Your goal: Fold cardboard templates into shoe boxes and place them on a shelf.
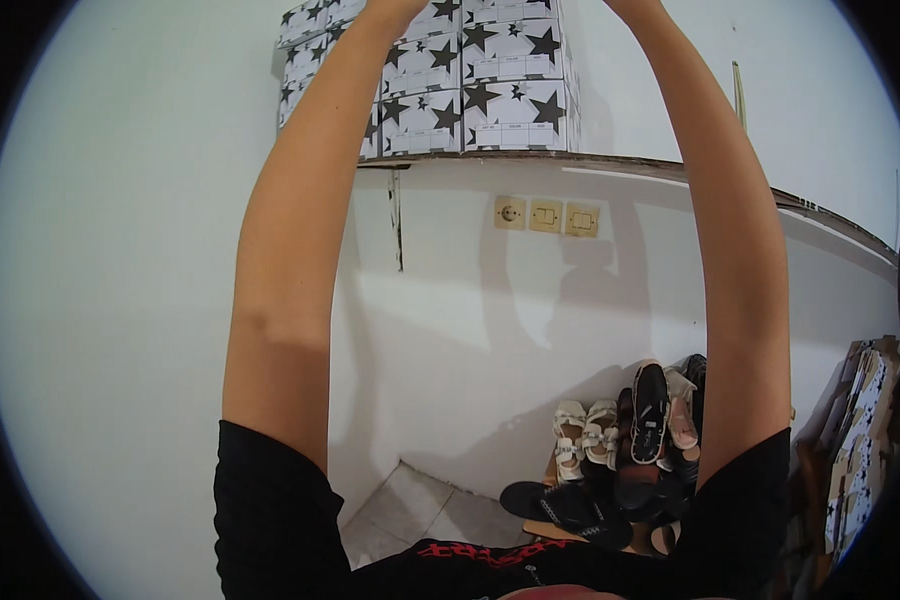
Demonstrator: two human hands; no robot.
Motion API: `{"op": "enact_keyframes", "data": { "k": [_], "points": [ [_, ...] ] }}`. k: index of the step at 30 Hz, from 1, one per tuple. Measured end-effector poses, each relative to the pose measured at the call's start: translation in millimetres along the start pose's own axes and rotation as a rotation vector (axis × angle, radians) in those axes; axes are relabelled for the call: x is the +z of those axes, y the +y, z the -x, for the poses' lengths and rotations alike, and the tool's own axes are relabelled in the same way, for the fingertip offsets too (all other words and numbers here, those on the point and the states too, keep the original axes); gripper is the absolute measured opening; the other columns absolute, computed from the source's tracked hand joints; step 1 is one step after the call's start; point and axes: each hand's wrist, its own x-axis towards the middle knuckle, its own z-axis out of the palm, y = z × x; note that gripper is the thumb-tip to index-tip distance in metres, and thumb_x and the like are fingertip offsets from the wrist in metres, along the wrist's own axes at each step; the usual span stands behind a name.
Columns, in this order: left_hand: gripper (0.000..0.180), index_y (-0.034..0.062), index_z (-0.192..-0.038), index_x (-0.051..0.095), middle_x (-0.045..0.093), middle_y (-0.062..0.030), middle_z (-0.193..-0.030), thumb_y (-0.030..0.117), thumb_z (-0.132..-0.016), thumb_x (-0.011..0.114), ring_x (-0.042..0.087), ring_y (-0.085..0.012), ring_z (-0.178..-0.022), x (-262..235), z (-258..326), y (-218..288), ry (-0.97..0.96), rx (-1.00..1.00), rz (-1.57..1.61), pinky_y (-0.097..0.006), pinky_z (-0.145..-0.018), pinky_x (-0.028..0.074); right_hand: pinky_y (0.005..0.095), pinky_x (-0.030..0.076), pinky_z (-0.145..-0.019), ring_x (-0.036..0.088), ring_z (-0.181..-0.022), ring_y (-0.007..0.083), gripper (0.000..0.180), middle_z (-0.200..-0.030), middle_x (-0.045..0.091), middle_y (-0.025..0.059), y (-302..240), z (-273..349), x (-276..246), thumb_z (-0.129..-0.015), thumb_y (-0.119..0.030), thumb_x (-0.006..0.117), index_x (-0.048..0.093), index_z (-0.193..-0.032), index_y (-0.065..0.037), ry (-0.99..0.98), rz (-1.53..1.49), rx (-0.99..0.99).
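Observation:
Both my arms reach up and away to the top edge of the picture. My left hand is in front of the stacked white boxes with black stars, near their upper rows. Only its base shows; the fingers are cut off by the edge. Of my right hand, just the part by the wrist is in view, to the right of the stack, with its fingers out of the picture. Whether either hand touches or holds a box is hidden. The boxes sit in several rows on a wall shelf.
Under the shelf, a socket and two switches are on the white wall. Sandals and shoes are piled low at the right. Folded star-patterned cardboard leans at the far right. Grey floor tiles show below.

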Motion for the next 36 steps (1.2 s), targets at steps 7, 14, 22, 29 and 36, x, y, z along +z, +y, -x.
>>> {"op": "enact_keyframes", "data": {
  "k": [7,14,22,29,36],
  "points": [
    [0.037,-0.0030,-0.111,0.056,0.065,-0.0080,-0.081,0.021,-0.083,0.062,0.056,-0.0120,-0.066,5,-43,-58,-0.045,0.160,0.018,-0.026,-0.059,0.045,0.0361,0.044,-0.087,0.056,-0.103,0.0349,0.037,-0.110,0.057,0.0254,57,-17,31,-0.086,-0.012,0.048,0.050,-0.121,-0.002,0.067,0.266,-0.137],
    [0.051,-0.0091,-0.114,0.052,0.064,-0.0164,-0.084,0.028,-0.080,0.062,0.059,-0.0194,-0.069,21,-65,-92,0.071,-0.017,-0.167,-0.029,-0.065,0.047,0.0376,0.043,-0.087,0.056,-0.101,0.0361,0.033,-0.107,0.059,0.0228,88,-25,50,-0.086,-0.012,0.045,0.055,-0.116,-0.004,-0.001,0.459,-0.026],
    [0.053,-0.0082,-0.121,0.043,0.061,-0.0202,-0.087,0.017,-0.078,0.061,0.060,-0.0245,-0.072,36,-85,-99,-0.011,0.041,-0.142,-0.034,-0.063,0.048,0.0357,0.046,-0.074,0.059,-0.081,0.0304,0.026,-0.087,0.063,0.0167,110,-32,62,-0.085,-0.014,0.047,0.059,-0.109,-0.013,0.014,0.424,-0.061],
    [0.071,-0.0065,-0.131,0.024,0.057,-0.0257,-0.097,0.012,-0.073,0.060,0.058,-0.0296,-0.084,34,-98,-107,-0.079,-0.096,-0.337,-0.037,-0.065,0.049,0.0335,0.046,-0.073,0.060,-0.081,0.0263,0.024,-0.089,0.063,0.0153,124,-25,74,-0.086,-0.018,0.046,0.057,-0.106,-0.010,-0.030,0.349,0.103],
    [0.087,-0.0039,-0.135,0.025,0.048,-0.0264,-0.122,0.030,-0.067,0.067,0.045,-0.0401,-0.115,42,-87,-152,-0.040,0.135,-0.677,-0.041,-0.101,0.031,0.0367,0.047,-0.074,0.061,-0.083,0.0304,0.031,-0.092,0.062,0.0195,155,-16,85,-0.084,-0.023,0.048,0.050,-0.110,-0.007,-0.163,0.385,0.072]
  ]
}}
